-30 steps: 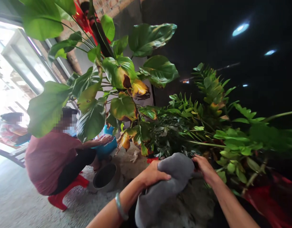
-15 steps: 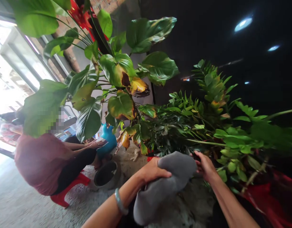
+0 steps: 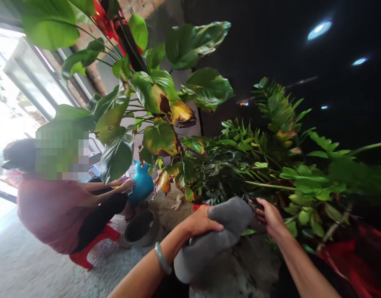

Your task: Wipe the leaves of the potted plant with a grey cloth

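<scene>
My left hand point(image 3: 200, 223) is closed on a grey cloth point(image 3: 215, 240), its fingers wrapped over the top of the folded bundle. A pale bangle sits on that wrist. My right hand point(image 3: 270, 217) is at the cloth's right end, fingers curled against its edge and close to the low green leaves. Just behind both hands is a dense leafy plant point(image 3: 240, 165) with small pointed leaves.
A tall plant with broad, partly yellowed leaves point(image 3: 159, 99) stands behind left. A person in a maroon top point(image 3: 50, 211) crouches on a red stool, hands on a blue pot point(image 3: 142, 186). A dark round pot point(image 3: 139, 227) rests on the speckled floor. Red wrapping point(image 3: 358, 265) lies at right.
My right hand has slid slightly right and down along the cloth's end. The crouching person has leaned back left, arms still on the blue pot. My left hand keeps its grip.
</scene>
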A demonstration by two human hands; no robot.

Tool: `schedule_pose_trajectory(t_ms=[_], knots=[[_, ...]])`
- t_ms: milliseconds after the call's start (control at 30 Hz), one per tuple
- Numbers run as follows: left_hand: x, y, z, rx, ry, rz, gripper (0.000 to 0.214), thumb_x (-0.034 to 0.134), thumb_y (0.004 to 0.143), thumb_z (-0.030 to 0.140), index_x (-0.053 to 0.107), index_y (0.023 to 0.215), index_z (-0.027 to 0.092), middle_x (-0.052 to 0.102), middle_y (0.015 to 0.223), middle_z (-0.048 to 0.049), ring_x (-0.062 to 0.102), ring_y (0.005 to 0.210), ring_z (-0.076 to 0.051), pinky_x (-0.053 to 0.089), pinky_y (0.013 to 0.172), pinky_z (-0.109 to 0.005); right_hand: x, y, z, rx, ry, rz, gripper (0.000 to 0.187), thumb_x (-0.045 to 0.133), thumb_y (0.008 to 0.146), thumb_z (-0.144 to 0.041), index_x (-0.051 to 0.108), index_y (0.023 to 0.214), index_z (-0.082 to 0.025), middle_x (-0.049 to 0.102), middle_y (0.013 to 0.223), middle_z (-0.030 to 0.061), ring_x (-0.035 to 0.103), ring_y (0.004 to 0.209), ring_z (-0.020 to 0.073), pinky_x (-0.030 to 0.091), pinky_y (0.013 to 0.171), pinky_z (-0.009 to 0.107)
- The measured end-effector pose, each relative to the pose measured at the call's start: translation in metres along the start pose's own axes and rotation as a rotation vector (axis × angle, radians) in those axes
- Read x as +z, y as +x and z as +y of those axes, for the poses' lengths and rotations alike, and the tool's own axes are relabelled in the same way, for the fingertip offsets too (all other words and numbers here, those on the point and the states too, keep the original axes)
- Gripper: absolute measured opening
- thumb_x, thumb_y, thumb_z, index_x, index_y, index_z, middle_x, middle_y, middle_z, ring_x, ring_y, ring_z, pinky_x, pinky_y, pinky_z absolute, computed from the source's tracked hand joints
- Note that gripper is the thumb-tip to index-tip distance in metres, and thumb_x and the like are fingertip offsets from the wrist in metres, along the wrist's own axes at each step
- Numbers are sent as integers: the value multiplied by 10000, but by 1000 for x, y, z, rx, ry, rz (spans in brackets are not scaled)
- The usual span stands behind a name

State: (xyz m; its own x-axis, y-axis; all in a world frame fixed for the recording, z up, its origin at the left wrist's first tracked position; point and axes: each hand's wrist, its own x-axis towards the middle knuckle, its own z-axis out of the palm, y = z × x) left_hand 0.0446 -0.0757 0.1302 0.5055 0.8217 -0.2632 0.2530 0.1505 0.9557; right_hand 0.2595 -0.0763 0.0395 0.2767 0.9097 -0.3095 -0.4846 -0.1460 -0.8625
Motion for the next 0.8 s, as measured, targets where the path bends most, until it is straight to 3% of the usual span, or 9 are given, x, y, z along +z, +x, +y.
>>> schedule_pose_trajectory(t_ms=[67, 133, 233, 300, 400, 500, 633, 733, 800], knots=[[-10, -19, 13, 35, -17, -47, 289, 741, 546, 205, 740, 828, 141, 712, 791, -66, 636, 788, -261, 462, 804, -380, -1, -2, -1, 18, -1, 32, 233, 586, 672, -410, 564, 591, -193, 283, 322, -114, 217, 258, 62, 199, 310, 207], [-19, -25, 39, 118, -88, 20, 325, 752, 548, 210, 734, 864, 137, 715, 814, -62, 640, 796, -259, 470, 788, -361, 1, -5, -4, 25, 0, 48, 216, 579, 659, -385, 552, 569, -191, 275, 317, -121, 201, 255, 50, 220, 311, 206], [-22, -4, 65, 274, -239, 174, 351, 751, 552, 222, 717, 892, 138, 710, 829, -46, 634, 744, -224, 484, 733, -333, 6, -8, -9, 18, 1, 63, 200, 595, 635, -371, 581, 594, -176, 263, 314, -133, 202, 254, 43, 244, 316, 206], [-14, 17, 57, 283, -299, 223, 340, 731, 563, 219, 712, 894, 142, 704, 810, -35, 623, 700, -200, 483, 705, -325, 9, -8, -10, 2, 3, 75, 209, 623, 611, -378, 595, 608, -171, 289, 320, -127, 235, 259, 46, 260, 320, 210], [2, 29, 18, 125, -174, 242, 218, 709, 517, 152, 712, 735, 140, 670, 663, -20, 596, 646, -198, 466, 690, -331, 11, -7, -9, -12, 0, 114, 221, 661, 567, -381, 601, 614, -174, 395, 345, -94, 327, 279, 61, 290, 328, 211], [6, 7, -12, 4, -3, 63, 179, 693, 485, 111, 711, 652, 174, 666, 633, -5, 590, 664, -211, 457, 692, -331, 9, -6, -6, -13, -14, 160, 212, 694, 518, -351, 587, 576, -178, 460, 356, -66, 383, 298, 76, 283, 323, 205], [-13, -20, 12, 75, -41, -5, 234, 724, 533, 181, 735, 766, 194, 703, 718, 4, 596, 695, -200, 462, 703, -306, 7, -6, -6, -24, -18, 173, 243, 706, 493, -352, 519, 494, -196, 418, 324, -78, 345, 283, 66, 280, 311, 212], [-22, -3, 41, 221, -187, 124, 291, 742, 541, 240, 722, 822, 166, 701, 751, -6, 599, 683, -181, 474, 685, -291, 8, -7, -7, -30, -12, 165, 250, 698, 514, -386, 540, 540, -194, 344, 302, -118, 267, 258, 45, 279, 304, 207], [-18, 18, 42, 237, -281, 224, 330, 746, 529, 267, 708, 832, 143, 688, 734, -19, 590, 647, -170, 476, 649, -289, 10, -7, -7, -28, -8, 165, 273, 701, 530, -414, 550, 582, -192, 324, 302, -131, 254, 254, 44, 272, 302, 201]])
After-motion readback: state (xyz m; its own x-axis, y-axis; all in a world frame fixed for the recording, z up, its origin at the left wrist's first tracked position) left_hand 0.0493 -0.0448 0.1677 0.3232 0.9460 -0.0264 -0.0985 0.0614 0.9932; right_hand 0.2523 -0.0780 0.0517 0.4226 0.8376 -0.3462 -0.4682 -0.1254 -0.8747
